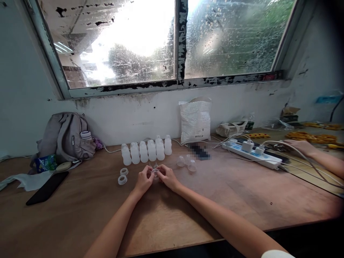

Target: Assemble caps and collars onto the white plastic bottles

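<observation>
My left hand point(144, 178) and my right hand point(166, 176) meet over the table, fingertips pinched on a clear bottle nipple with its collar ring point(155, 172). Fingers hide part of it. Just beyond them stands a row of several frosted baby bottles point(143, 152); some have clear caps on top. To the left of my left hand lie two white collar rings point(123, 179), one behind the other. Several clear domed caps point(191, 166) rest to the right of my right hand.
A black phone point(47, 188) and a grey backpack point(66, 138) are at left. Behind stands a white padded bag point(195, 122). A power strip point(251, 154) with cables lies at right, near another person's hand point(302, 147) and yellow pieces point(311, 137). The table's front edge is close.
</observation>
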`<state>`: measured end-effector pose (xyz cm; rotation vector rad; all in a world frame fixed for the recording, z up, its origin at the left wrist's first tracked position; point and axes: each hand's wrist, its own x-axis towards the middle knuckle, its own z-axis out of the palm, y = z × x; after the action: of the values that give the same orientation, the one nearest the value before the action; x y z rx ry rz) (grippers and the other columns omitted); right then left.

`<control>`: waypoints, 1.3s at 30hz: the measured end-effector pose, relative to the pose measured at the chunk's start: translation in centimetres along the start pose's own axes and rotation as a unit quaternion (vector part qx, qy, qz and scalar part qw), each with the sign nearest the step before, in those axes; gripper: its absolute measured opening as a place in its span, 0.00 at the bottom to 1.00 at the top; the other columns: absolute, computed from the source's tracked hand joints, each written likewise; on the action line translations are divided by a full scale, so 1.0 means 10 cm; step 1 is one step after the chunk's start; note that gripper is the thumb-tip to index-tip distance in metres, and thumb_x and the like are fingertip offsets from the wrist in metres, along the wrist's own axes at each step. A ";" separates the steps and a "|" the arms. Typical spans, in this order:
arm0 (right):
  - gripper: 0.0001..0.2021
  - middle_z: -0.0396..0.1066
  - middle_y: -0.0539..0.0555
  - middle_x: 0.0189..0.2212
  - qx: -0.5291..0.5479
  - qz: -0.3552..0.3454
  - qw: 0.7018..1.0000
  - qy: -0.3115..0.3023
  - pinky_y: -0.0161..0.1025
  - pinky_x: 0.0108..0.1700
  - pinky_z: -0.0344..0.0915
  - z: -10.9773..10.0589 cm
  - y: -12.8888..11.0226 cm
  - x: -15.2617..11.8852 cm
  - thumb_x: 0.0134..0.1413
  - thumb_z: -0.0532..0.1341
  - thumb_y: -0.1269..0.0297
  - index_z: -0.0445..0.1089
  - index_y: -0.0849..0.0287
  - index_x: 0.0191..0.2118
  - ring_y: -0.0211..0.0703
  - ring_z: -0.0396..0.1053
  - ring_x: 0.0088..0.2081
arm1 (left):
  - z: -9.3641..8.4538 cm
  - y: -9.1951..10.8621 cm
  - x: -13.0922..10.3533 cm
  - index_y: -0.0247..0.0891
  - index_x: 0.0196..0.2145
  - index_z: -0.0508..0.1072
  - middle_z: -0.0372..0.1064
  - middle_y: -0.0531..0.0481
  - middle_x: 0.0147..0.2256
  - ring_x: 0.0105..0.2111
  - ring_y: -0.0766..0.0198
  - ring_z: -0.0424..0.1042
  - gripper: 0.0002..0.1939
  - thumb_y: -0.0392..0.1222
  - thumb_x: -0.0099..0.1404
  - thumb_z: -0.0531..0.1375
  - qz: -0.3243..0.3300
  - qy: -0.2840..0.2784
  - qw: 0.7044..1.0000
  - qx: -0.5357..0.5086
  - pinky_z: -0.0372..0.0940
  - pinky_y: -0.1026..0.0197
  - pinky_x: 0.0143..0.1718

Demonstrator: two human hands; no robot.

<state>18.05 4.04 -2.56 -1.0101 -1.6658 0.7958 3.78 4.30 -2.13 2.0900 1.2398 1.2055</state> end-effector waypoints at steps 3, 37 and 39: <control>0.07 0.61 0.45 0.14 0.001 0.007 1.000 0.002 0.30 0.19 0.56 0.01 0.01 0.00 0.48 0.54 0.63 0.63 0.61 0.30 0.33 0.58 0.16 | 0.01 -0.01 0.00 0.37 0.28 0.63 0.63 0.56 0.20 0.20 0.70 0.63 0.04 0.40 0.57 0.51 0.002 0.001 1.000 0.008 0.55 0.69 0.23; 0.17 0.66 0.48 0.25 0.056 0.001 0.998 -0.014 0.30 0.19 0.60 -0.01 -0.05 -0.04 0.50 0.53 0.62 0.58 0.56 0.47 0.33 0.61 0.20 | -0.01 -0.09 0.01 0.40 0.36 0.62 0.69 0.51 0.29 0.29 0.62 0.69 0.11 0.33 0.53 0.53 -0.023 0.039 0.996 0.072 0.58 0.64 0.30; 0.15 0.66 0.49 0.25 0.082 0.038 0.996 -0.007 0.29 0.15 0.56 -0.01 0.00 -0.01 0.49 0.53 0.59 0.60 0.58 0.44 0.32 0.60 0.17 | -0.01 -0.11 0.02 0.40 0.37 0.62 0.69 0.52 0.30 0.30 0.63 0.69 0.13 0.31 0.52 0.53 -0.018 0.033 0.998 0.059 0.59 0.64 0.31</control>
<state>18.14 3.98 -2.54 -0.9586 -1.5523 0.9758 3.21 5.01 -2.83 2.1171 1.4023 1.2216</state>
